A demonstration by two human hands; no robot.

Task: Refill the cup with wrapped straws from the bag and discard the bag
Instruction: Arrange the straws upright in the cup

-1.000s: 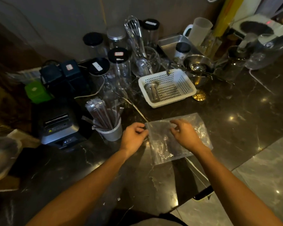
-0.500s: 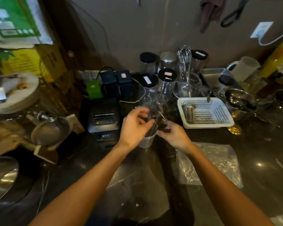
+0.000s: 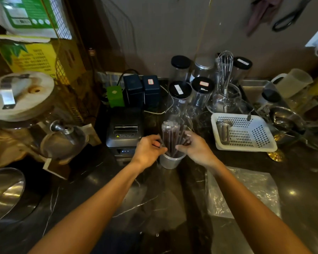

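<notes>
A small white cup (image 3: pixel 170 161) stands on the dark counter in front of the printer, with a bundle of dark wrapped straws (image 3: pixel 173 137) upright in it. My left hand (image 3: pixel 148 151) touches the straws from the left, fingers curled against the bundle. My right hand (image 3: pixel 195 148) cups the bundle from the right, thumb near the cup's rim. The clear plastic bag (image 3: pixel 253 191) lies flat on the counter to the right, under my right forearm, apart from both hands.
A receipt printer (image 3: pixel 125 133) sits just left of the cup. Jars with black lids (image 3: pixel 180 92), a whisk (image 3: pixel 225 70) and a white perforated basket (image 3: pixel 246 132) stand behind and to the right. A metal bin opening (image 3: pixel 4 193) lies at the far left.
Both hands left the bag on the counter and went to the cup, and now gather the straws upright. The view has swung left and up.
</notes>
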